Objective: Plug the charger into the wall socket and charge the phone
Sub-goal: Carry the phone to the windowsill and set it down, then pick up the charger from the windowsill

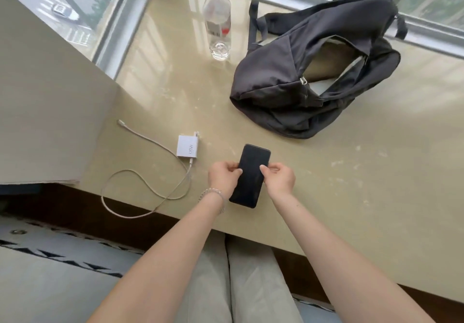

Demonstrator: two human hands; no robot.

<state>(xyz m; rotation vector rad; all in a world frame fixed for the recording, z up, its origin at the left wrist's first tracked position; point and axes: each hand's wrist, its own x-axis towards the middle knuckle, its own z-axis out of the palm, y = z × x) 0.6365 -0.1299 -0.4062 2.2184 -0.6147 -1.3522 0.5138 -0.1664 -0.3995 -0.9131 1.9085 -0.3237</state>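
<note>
A black phone (251, 172) with a dark screen lies lengthwise near the front edge of the beige sill (364, 177). My left hand (222, 177) grips its left side and my right hand (278, 178) grips its right side, thumbs resting on the screen. To the left, a white charger block (187, 146) lies flat, prongs pointing toward the window. Its white cable (140, 172) loops over the sill edge, and the free connector end (120, 122) rests by the left wall. No wall socket is in view.
A dark grey backpack (301, 76) lies open at the back right. A clear plastic water bottle (217, 18) stands near the window frame. A beige wall (45, 101) closes off the left side. The sill's front edge runs just below the phone.
</note>
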